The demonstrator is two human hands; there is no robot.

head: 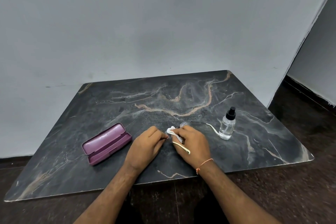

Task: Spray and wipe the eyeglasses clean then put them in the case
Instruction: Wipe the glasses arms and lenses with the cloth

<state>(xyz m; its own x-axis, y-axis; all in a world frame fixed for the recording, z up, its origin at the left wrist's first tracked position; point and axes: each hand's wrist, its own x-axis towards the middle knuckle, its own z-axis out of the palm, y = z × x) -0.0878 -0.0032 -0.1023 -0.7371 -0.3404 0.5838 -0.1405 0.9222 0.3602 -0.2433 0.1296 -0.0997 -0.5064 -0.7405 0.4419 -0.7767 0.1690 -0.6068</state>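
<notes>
Thin-framed eyeglasses with cream temple tips are held low over the middle of the dark marble table. My left hand pinches the frame at its left end. My right hand grips a small white cloth against one lens; the other lens shows just beyond my fingers. One temple arm stretches right toward the spray bottle, the other crosses my right hand. A purple glasses case lies open to the left of my left hand.
A clear spray bottle with a black pump top stands upright to the right of my right hand, close to a temple tip. A grey wall runs behind the table; dark floor surrounds it.
</notes>
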